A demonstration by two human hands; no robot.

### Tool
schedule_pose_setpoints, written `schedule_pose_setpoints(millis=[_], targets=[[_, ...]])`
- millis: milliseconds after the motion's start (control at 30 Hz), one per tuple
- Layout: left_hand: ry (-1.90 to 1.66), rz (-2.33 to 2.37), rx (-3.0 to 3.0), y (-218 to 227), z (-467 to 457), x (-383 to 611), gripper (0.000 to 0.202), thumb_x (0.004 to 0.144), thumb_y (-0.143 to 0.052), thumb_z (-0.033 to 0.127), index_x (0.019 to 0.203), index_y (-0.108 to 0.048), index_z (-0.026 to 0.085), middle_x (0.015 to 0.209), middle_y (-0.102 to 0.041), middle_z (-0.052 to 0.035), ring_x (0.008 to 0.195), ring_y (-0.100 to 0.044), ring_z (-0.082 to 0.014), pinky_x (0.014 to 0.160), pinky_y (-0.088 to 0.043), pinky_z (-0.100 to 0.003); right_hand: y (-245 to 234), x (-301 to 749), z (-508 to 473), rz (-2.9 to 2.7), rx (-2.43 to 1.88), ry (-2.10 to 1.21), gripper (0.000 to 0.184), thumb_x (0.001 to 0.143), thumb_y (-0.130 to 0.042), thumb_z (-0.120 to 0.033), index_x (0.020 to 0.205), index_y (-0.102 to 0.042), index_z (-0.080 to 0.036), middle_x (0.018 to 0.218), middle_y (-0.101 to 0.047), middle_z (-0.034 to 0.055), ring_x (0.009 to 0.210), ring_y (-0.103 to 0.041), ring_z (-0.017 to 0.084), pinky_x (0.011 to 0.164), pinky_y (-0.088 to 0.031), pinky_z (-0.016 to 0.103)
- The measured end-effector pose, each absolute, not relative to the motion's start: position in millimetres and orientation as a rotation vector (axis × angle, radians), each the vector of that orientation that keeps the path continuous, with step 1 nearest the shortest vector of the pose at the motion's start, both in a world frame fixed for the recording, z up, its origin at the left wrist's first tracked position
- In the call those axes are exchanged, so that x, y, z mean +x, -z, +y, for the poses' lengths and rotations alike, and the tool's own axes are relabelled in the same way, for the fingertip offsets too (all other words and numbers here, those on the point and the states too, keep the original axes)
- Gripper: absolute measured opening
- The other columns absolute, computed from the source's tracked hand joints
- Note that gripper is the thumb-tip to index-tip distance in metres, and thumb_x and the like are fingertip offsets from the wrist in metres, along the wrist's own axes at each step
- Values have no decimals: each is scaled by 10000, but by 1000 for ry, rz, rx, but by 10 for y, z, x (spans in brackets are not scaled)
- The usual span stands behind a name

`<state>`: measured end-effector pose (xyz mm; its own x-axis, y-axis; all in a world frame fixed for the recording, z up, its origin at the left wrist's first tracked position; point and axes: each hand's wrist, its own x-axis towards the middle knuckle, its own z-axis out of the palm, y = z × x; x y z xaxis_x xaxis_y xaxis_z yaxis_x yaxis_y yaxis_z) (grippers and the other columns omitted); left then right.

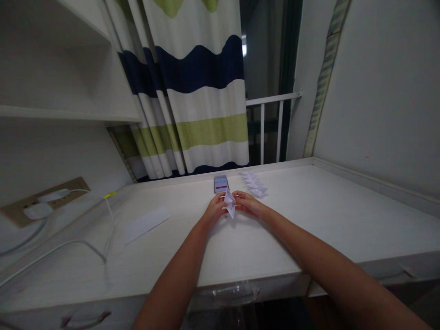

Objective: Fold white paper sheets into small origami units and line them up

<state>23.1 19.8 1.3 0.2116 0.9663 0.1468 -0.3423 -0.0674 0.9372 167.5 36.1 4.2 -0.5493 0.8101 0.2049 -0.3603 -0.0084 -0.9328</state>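
Note:
A folded white paper piece point(230, 206) with pointed ends is pinched between both hands, just above the white desk point(247, 256). My left hand point(216, 207) grips its left side with bent fingers. From the right, my right hand point(249, 204) holds the other side, fingertips on the paper. Just beyond the hands lies a phone point(220, 183) with its screen lit. Several similar folded paper pieces point(253, 184) lie in a row behind my right hand. The undersides of the fingers and part of the paper are hidden.
White paper sheets point(147, 224) lie on the left of the desk. Farther left, a white cable point(82, 242) runs across the desk from plugs at a wall socket board point(44, 201). A striped curtain point(206, 105) hangs behind the desk, beside a white railing point(271, 98).

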Motion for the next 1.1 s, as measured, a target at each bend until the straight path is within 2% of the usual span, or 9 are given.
schedule_pose_setpoints(millis=[400,800,1100], targets=[[-1208,740,1187,-2,191,204,355,516,-592,109,861,-531,165,801,-581,-44,699,-549,-147,629,-434,-283,-7,1707,396,-1373,-594,-1675,215,550,-656,-175,709,-512,-177,735,-607,-9,694,-567,122,679,-431,275],[-1274,712,1088,-7,207,224,320,528,-613,119,833,-541,183,854,-564,-32,709,-538,-133,607,-432,-266,-36,1678,388,-1369,-546,-1672,214,556,-656,-178,706,-504,-182,744,-561,-21,707,-544,116,695,-422,286],[-1252,719,1120,26,229,201,348,525,-644,138,857,-545,178,841,-579,-46,723,-549,-152,638,-429,-294,10,1737,435,-1370,-584,-1653,231,557,-671,-215,728,-518,-185,751,-549,-21,722,-532,119,681,-420,289]])
